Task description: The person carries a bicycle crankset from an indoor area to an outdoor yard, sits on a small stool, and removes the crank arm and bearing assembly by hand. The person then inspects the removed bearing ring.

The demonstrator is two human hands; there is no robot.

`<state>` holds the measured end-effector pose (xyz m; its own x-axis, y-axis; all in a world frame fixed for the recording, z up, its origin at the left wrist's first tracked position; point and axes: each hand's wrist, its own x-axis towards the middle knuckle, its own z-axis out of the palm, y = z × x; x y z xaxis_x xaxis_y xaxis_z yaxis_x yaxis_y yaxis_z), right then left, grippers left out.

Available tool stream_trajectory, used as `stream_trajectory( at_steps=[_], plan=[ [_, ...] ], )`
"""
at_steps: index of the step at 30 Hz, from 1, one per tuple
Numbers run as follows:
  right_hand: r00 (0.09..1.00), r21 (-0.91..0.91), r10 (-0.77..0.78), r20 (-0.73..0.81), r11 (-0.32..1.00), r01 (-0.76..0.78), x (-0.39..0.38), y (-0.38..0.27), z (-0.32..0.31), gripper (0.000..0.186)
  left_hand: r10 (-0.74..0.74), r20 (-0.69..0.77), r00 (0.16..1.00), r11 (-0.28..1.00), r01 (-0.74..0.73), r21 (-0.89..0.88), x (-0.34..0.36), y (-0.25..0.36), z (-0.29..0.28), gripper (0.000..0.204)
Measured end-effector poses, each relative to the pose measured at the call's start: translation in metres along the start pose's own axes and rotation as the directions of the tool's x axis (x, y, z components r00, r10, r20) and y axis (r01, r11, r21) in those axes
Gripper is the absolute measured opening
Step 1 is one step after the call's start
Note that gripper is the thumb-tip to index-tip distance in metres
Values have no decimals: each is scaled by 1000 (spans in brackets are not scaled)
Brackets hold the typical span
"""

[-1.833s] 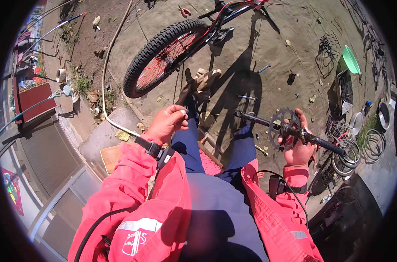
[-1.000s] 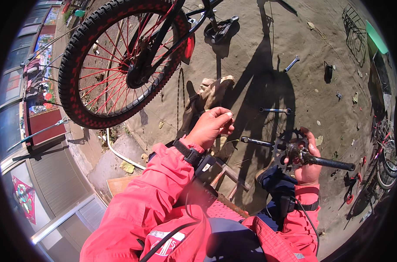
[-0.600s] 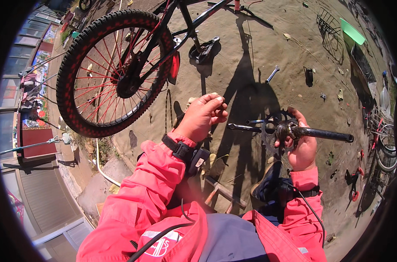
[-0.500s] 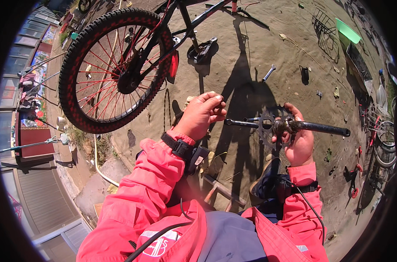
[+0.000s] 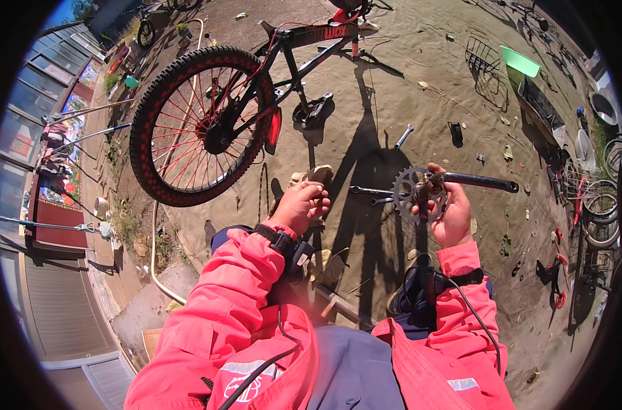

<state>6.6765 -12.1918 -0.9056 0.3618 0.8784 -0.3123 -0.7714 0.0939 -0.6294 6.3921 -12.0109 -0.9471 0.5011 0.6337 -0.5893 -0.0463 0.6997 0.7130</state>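
My right hand point(image 5: 449, 213), at right of centre, grips a greasy bicycle crankset with a toothed chainring point(image 5: 402, 186) and long black crank arms point(image 5: 480, 181), held over the ground. My left hand point(image 5: 301, 203) is left of it, apart, thumb and fingers pinched together; I cannot make out what, if anything, they hold. Just behind that hand, pale crumpled gloves or cloth point(image 5: 319, 173) lie on the ground, partly hidden. Ahead to the upper left stands a black bicycle frame point(image 5: 290, 68) with a red-spoked, knobby-tyred wheel point(image 5: 148, 156). A wrench point(image 5: 404, 137) lies beyond the crankset.
Small dark parts point(image 5: 456, 134), a wire rack point(image 5: 482, 61) and a green tub point(image 5: 519, 63) lie to the right, with loose wheels and rims point(image 5: 601, 208) along that edge. A hose point(image 5: 157, 263) runs along the left, beside a glazed structure point(image 5: 58, 301). A wooden piece point(image 5: 338, 304) lies near my feet.
My view has swung up, showing more of the bicycle. My left hand sits a little lower than half a second ago. My right hand keeps hold of the crankset.
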Motion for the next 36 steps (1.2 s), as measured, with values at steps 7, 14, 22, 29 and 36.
stream_trajectory(
  at_steps=[7, 14, 22, 29, 36],
  plan=[
    [998, 33, -60, 3, 998, 60, -5, -7, 2, 40, -132, 17, 991, 991, 132, 40, -51, -61, 12, 18],
    [991, 20, -120, 53, 993, 119, -5, -13, 2, 38, -367, 157, 917, 836, 251, 488, -94, -144, 16, 15],
    [991, -23, -111, -75, 994, 109, 7, -16, 3, 46, -623, 220, 751, 450, 114, 886, -77, -218, -14, 27],
    [988, -42, -45, -146, 998, 40, 25, -18, 33, 57, -738, 271, 619, 143, -248, 958, -96, -247, -34, 23],
    [959, 13, 69, -274, 998, -68, 20, -7, 36, 63, -708, 211, 674, -17, -315, 949, -104, -228, -34, 32]
  ],
)
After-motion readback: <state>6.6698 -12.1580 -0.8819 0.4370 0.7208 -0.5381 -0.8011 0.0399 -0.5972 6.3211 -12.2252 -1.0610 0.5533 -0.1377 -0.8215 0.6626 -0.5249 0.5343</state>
